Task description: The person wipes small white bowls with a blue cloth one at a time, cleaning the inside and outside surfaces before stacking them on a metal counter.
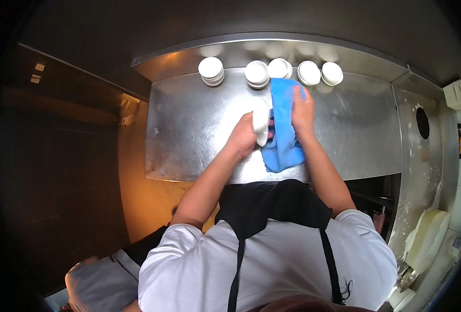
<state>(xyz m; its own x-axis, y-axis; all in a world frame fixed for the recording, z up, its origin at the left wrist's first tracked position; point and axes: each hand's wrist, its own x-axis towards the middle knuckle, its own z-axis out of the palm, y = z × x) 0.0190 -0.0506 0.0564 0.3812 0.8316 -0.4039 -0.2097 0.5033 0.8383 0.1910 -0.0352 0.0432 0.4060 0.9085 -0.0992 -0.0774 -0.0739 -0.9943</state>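
My left hand (243, 137) is closed around a small white dish (260, 122), which is tilted up on its edge above the steel counter. A blue cloth (282, 117) hangs from my right hand (303, 115), its thumb pressed on the upper part of the cloth. The cloth is right beside the dish, and its lower end droops toward the counter's front edge. Some fingers show between dish and cloth, partly hidden. Behind my hands, several stacks of white dishes, one of them a stack (211, 70) at the left, stand along the back of the counter.
The steel counter (189, 132) has a raised back edge. At the right is a wet steel surface with a dark round hole (423, 122). A pale block-like object (427, 239) lies farther down there. Another person's grey clothing (103, 283) shows at lower left.
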